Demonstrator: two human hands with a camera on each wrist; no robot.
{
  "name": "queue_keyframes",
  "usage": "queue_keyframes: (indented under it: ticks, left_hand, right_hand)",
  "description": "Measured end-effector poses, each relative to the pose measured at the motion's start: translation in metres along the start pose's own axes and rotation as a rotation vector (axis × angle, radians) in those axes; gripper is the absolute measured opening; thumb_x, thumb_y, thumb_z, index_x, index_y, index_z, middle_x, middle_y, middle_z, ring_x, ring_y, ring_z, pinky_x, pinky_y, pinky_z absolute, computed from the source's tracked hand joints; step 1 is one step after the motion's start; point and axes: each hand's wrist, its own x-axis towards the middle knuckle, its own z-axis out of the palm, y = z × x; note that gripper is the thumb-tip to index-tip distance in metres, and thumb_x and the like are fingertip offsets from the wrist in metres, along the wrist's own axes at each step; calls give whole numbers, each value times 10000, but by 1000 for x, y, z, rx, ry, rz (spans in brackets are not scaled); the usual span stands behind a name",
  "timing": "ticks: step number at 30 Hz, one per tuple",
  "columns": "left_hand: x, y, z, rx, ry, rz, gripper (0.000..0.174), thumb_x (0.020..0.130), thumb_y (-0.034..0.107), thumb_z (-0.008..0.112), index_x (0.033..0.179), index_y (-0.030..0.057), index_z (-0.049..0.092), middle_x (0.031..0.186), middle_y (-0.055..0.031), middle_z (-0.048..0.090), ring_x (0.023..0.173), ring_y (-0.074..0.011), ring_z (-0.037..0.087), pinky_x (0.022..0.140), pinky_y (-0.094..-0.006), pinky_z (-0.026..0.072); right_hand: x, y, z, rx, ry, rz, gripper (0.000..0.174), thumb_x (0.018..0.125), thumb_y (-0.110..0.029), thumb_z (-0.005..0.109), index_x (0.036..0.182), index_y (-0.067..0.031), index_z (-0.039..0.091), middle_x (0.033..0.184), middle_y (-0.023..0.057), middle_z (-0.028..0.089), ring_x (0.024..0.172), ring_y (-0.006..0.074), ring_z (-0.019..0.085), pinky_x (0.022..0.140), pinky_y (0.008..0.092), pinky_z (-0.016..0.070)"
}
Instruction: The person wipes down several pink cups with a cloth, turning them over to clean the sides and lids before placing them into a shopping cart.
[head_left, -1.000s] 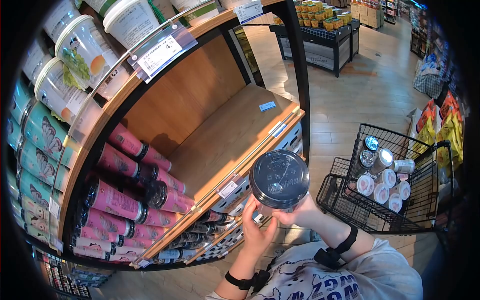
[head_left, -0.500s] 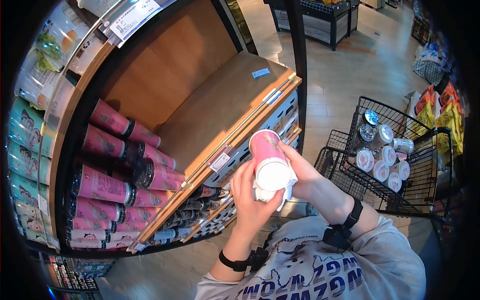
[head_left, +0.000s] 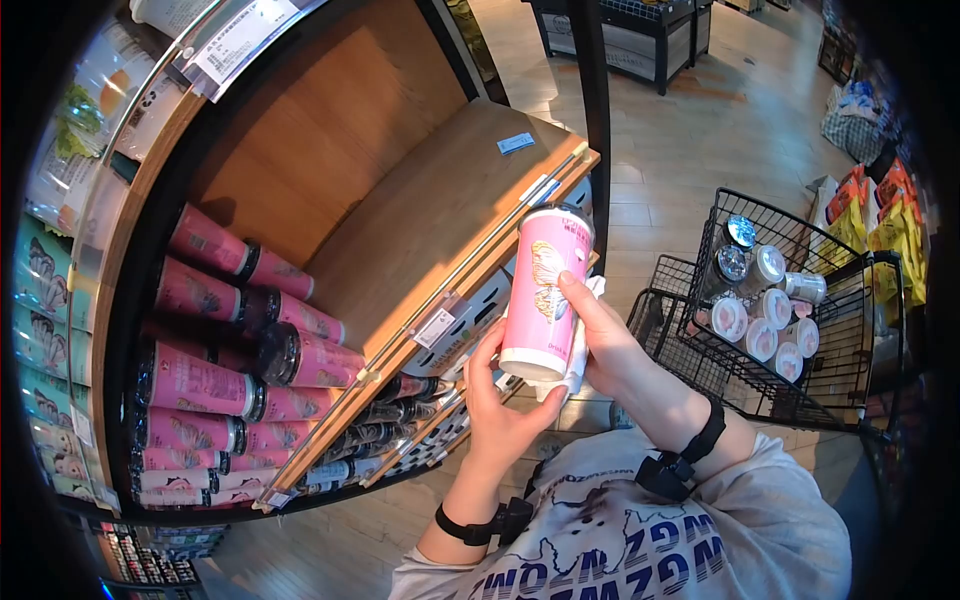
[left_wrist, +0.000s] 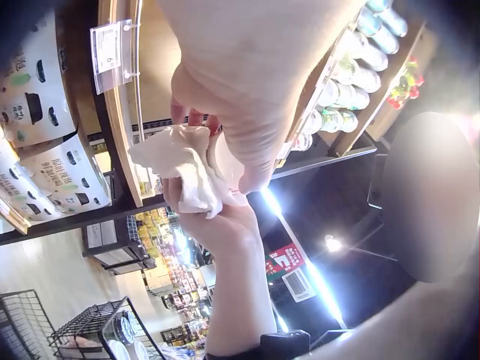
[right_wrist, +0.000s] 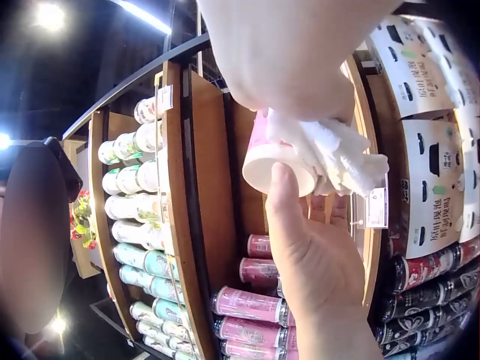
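A pink lidded cup (head_left: 545, 290) with a butterfly print stands slightly tilted between both hands in the head view, black lid up. My right hand (head_left: 618, 350) grips its side, thumb over the print, with a crumpled white tissue (head_left: 580, 365) between palm and cup. At the lower end, my left hand (head_left: 495, 410) holds the cup with fingers on the far side. The right wrist view shows the left thumb (right_wrist: 282, 191) against the white base (right_wrist: 262, 171). In the left wrist view the tissue (left_wrist: 184, 161) bunches beside the base, hiding much of the cup.
Left of the hands, a wooden shelf (head_left: 420, 215) holds stacked pink cups (head_left: 195, 380), with a price-tag rail (head_left: 435, 328) along its edge. A black wire cart (head_left: 850, 345) with several lidded containers (head_left: 760, 340) stands right. A display stand (head_left: 625, 40) is farther back.
The cup was lid toward the camera, then tipped to show its white base, and now stands with its printed side facing up. The view has shifted downward.
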Motion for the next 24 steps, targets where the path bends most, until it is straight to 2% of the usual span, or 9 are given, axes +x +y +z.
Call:
queue_keyframes:
  ticks: [2, 6, 11, 13, 15, 17, 19, 21, 24]
  left_hand:
    - [-1, 0, 2, -105, 3, -28, 785, 649, 124, 795, 1306, -11, 389, 1281, -170, 472, 1176, -298, 483, 992, -400, 390]
    - [3, 9, 1, -334, -18, -95, 740, 711, 103, 746, 1326, -15, 352, 1300, -155, 447, 1205, -246, 465, 1023, -381, 372]
    - [3, 11, -4, -454, -19, -184, 680, 768, 121, 705, 1329, -15, 345, 1303, -137, 435, 1232, -221, 438, 1056, -386, 333]
    - [3, 12, -4, -458, 13, -190, 665, 756, 53, 696, 1319, -26, 351, 1267, -131, 436, 1113, -207, 508, 943, -336, 437]
    - [2, 14, -3, -435, 6, -206, 644, 754, 61, 705, 1304, -23, 380, 1237, -125, 455, 1093, -198, 516, 920, -330, 448]
    - [2, 17, -5, -412, -4, -223, 623, 752, 68, 714, 1288, -19, 410, 1206, -118, 473, 1072, -188, 524, 897, -324, 458]
    - [3, 24, -8, -140, -48, -196, 597, 735, 79, 735, 1261, -9, 467, 1151, -118, 509, 1034, -189, 555, 853, -321, 476]
    - [5, 30, -6, -157, -27, -182, 614, 721, 86, 744, 1265, -6, 476, 1134, -121, 520, 1017, -197, 567, 841, -318, 481]
    - [5, 35, -3, -235, 9, -219, 649, 695, 98, 758, 1276, -6, 489, 1116, -129, 532, 993, -216, 588, 821, -318, 487]
  right_hand:
    - [-4, -3, 7, -76, 7, -132, 427, 938, -310, 570, 1239, -30, 452, 1066, 81, 604, 977, 141, 610, 841, 317, 515]
    - [-4, -3, 10, -143, -7, -237, 399, 938, -258, 576, 1236, -27, 447, 1081, 74, 596, 966, 127, 607, 823, 303, 517]
    - [-6, 0, 12, -153, 48, -334, 394, 940, -236, 563, 1250, -23, 444, 1110, 85, 586, 1024, 142, 587, 882, 318, 493]
    - [-7, 0, 6, -91, 3, -290, 416, 933, -249, 562, 1262, -23, 443, 1138, 92, 581, 1055, 154, 578, 908, 331, 482]
    - [-6, 0, -2, -28, -40, -243, 438, 927, -263, 561, 1274, -23, 442, 1166, 99, 576, 1086, 167, 569, 933, 345, 471]
    - [-4, 2, -9, 1, -150, -279, 569, 916, -385, 523, 1325, -10, 397, 1240, 133, 562, 1130, 226, 569, 1002, 388, 435]
    - [-5, 1, -12, 14, -174, -311, 600, 890, -383, 554, 1326, 2, 403, 1265, 141, 551, 1141, 234, 562, 1014, 404, 422]
    - [-3, 2, -20, 109, -306, -315, 620, 874, -379, 577, 1324, 13, 408, 1263, 143, 552, 1149, 244, 557, 1017, 405, 421]
    - [-1, 0, -22, 167, -371, -294, 624, 863, -366, 590, 1322, 18, 413, 1265, 149, 550, 1166, 256, 544, 1029, 416, 409]
